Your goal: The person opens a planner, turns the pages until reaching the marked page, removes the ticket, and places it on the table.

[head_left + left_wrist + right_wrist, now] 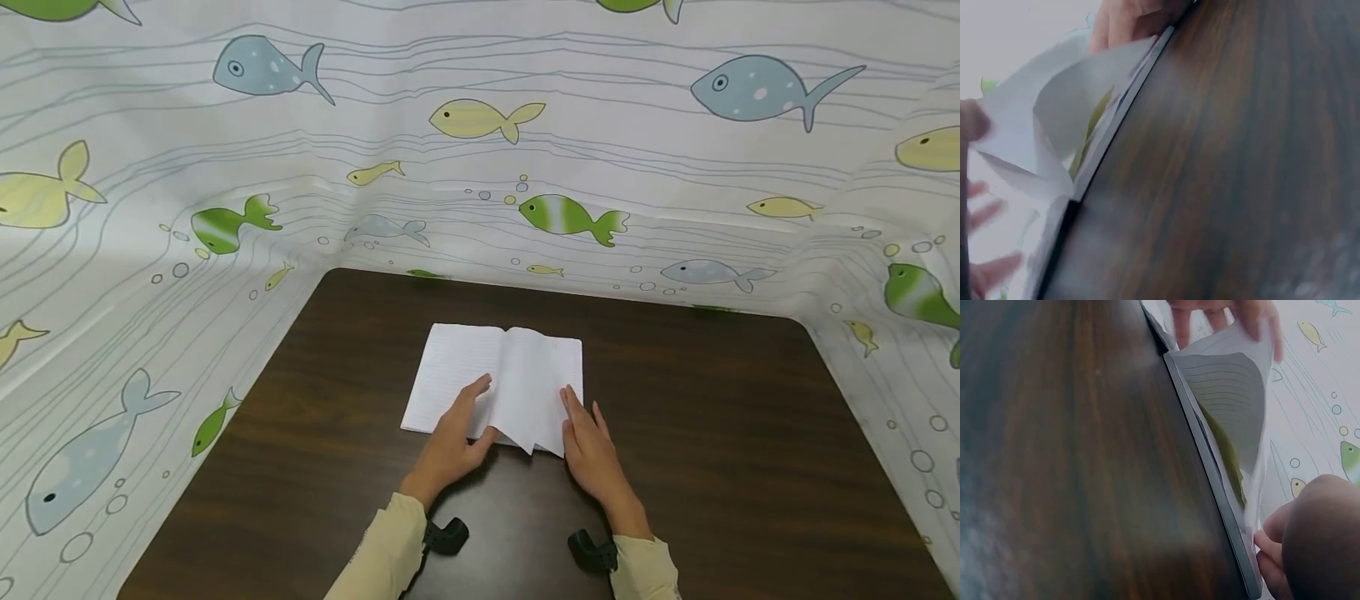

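Observation:
An open notebook (459,367) with white ruled pages lies on the dark wooden table. One page (525,383) is raised and curved, its lower edge lifted off the pages under it. My left hand (453,437) is spread over the notebook's lower middle, thumb at the fold and index finger stretched over the left page. At the right edge, my right hand (594,450) rests with fairly straight fingers along the paper. Beneath the lifted page, the right wrist view shows a yellow-green strip (1225,444) between the sheets.
The dark wooden table (712,433) surrounds the notebook. White sheeting (480,50) printed with fish stands along its back and sides. A black wrist mount (447,537) sits on the left wrist, and another black mount (591,552) on the right.

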`<state>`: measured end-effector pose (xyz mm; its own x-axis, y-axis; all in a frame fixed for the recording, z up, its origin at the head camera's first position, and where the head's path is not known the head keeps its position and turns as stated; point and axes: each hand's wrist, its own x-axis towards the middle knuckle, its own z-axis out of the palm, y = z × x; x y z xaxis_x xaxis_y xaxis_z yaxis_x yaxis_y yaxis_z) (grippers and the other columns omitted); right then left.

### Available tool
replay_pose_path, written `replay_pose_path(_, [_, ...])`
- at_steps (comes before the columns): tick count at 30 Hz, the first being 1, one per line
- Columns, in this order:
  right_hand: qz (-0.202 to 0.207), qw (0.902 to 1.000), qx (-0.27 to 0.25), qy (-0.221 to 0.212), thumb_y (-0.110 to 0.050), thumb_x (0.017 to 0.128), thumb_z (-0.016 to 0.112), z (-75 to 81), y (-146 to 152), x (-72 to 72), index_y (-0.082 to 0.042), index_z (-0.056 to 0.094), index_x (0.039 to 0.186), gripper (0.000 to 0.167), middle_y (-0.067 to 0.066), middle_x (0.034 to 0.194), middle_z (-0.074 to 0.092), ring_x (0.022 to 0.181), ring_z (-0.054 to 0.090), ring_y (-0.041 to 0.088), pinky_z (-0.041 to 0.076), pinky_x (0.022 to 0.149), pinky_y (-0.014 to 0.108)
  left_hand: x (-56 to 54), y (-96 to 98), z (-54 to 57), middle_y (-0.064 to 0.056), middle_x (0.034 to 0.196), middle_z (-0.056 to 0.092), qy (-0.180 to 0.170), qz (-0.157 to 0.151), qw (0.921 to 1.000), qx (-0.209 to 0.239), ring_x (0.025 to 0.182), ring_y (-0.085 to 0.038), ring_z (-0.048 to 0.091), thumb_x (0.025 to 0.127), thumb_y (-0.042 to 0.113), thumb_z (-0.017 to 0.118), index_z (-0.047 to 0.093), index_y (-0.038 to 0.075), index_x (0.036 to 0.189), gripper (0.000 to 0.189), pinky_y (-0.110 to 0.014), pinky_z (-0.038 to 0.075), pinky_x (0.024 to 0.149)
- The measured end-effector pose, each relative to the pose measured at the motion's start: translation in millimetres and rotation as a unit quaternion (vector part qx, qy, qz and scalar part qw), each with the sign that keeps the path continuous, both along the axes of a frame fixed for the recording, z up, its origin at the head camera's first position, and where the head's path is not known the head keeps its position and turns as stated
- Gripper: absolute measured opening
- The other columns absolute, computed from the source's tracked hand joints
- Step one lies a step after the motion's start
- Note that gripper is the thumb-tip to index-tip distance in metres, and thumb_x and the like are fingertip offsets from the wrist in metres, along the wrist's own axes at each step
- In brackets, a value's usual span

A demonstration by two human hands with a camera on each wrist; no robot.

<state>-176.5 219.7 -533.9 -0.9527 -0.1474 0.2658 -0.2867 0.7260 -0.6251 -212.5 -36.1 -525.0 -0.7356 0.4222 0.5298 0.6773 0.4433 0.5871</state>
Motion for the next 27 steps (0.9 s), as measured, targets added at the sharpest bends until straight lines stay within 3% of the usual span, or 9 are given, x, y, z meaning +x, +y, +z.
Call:
replay_pose_path(4, [-0.007, 0.9999, -0.012, -0.001, -0.009, 0.111, 0.041, -0.3, 0, -0.5, 0.011, 0.027, 0.158, 0.053, 0.021, 0.159, 0.041, 0.150, 0.036, 0.036, 0.012, 0.123, 0.062, -5.0, -0.5, 0.2, -0.021, 0.150, 0.051, 0.101, 0.047, 0.9924, 0.053, 0.138, -0.037, 0.050, 0.080, -0.004, 0.069, 0.041, -0.004, 0.153, 0.078, -0.041, 0.036, 0.119])
replay_pose_path(8, [-0.009, 0.9998, -0.016, 0.000, -0.008, 0.110, 0.042, -0.9, 0, -0.9, 0.011, 0.027, 0.158, 0.054, 0.023, 0.159, 0.040, 0.150, 0.035, 0.036, 0.013, 0.123, 0.061, -8.8, -0.5, 1.7, -0.025, 0.149, 0.050, 0.201, 0.143, 0.9662, 0.075, 0.136, -0.044, 0.049, 0.070, -0.021, 0.059, 0.052, -0.003, 0.146, 0.079, -0.058, 0.032, 0.118])
replay_pose_path(12, [-0.011, 0.9999, -0.011, 0.003, -0.008, 0.109, 0.044, -2.0, 0, -1.1, 0.011, 0.029, 0.157, 0.054, 0.024, 0.160, 0.037, 0.150, 0.035, 0.037, 0.014, 0.123, 0.061, -7.9, -1.0, 2.8, -0.025, 0.154, 0.043, 0.204, 0.244, 0.9479, 0.008, 0.145, -0.043, 0.041, 0.068, -0.031, 0.050, 0.061, 0.008, 0.141, 0.084, -0.072, 0.025, 0.115])
replay_pose_path(15, [-0.011, 0.9999, -0.011, 0.007, -0.006, 0.108, 0.045, -2.7, 2, -0.6, 0.012, 0.030, 0.157, 0.054, 0.025, 0.161, 0.037, 0.150, 0.036, 0.038, 0.015, 0.122, 0.061, -5.3, -1.7, 1.3, -0.023, 0.157, 0.043, 0.170, 0.270, 0.9459, -0.056, 0.150, -0.041, 0.035, 0.069, -0.031, 0.051, 0.067, 0.013, 0.135, 0.081, -0.074, 0.020, 0.116])
replay_pose_path(17, [-0.010, 0.9998, -0.012, 0.011, -0.005, 0.107, 0.046, -2.9, 2, 0.0, 0.012, 0.030, 0.156, 0.054, 0.026, 0.161, 0.036, 0.149, 0.036, 0.038, 0.016, 0.122, 0.061, -4.7, -2.1, 0.5, -0.020, 0.154, 0.050, 0.158, 0.238, 0.9560, -0.065, 0.148, -0.038, 0.040, 0.071, -0.030, 0.054, 0.071, 0.011, 0.129, 0.074, -0.071, 0.023, 0.117])
replay_pose_path(19, [-0.012, 0.9998, -0.013, 0.012, -0.004, 0.107, 0.047, -3.0, 3, 0.5, 0.013, 0.031, 0.156, 0.055, 0.026, 0.161, 0.036, 0.150, 0.036, 0.039, 0.016, 0.122, 0.061, -4.3, -0.4, -0.9, -0.018, 0.150, 0.055, 0.137, 0.166, 0.9753, -0.050, 0.146, -0.036, 0.044, 0.079, -0.025, 0.061, 0.071, 0.008, 0.128, 0.061, -0.064, 0.028, 0.119])
replay_pose_path(22, [-0.015, 0.9998, -0.012, 0.008, -0.004, 0.107, 0.047, -2.1, 4, 0.3, 0.012, 0.031, 0.156, 0.055, 0.026, 0.162, 0.035, 0.150, 0.035, 0.039, 0.016, 0.122, 0.061, -2.6, 5.1, -3.4, -0.013, 0.153, 0.053, 0.054, 0.045, 0.9969, -0.037, 0.146, -0.029, 0.045, 0.092, 0.001, 0.074, 0.063, 0.006, 0.140, 0.050, -0.052, 0.037, 0.118])
replay_pose_path(24, [-0.017, 0.9998, -0.011, 0.004, -0.004, 0.107, 0.047, -1.5, 4, -0.4, 0.012, 0.031, 0.156, 0.055, 0.026, 0.162, 0.035, 0.150, 0.035, 0.039, 0.016, 0.123, 0.061, -0.4, 8.7, -5.6, -0.012, 0.160, 0.045, -0.015, -0.005, 0.9988, -0.046, 0.149, -0.026, 0.040, 0.092, 0.025, 0.081, 0.054, 0.007, 0.150, 0.066, -0.047, 0.039, 0.117])
replay_pose_path(27, [-0.018, 0.9998, -0.009, 0.001, -0.005, 0.107, 0.047, -0.9, 4, -1.2, 0.011, 0.031, 0.157, 0.054, 0.025, 0.162, 0.035, 0.150, 0.035, 0.039, 0.016, 0.123, 0.061, 2.6, 10.9, -7.7, -0.008, 0.167, 0.035, -0.085, -0.024, 0.9930, -0.079, 0.152, -0.022, 0.035, 0.086, 0.043, 0.085, 0.044, 0.012, 0.157, 0.088, -0.046, 0.039, 0.117])
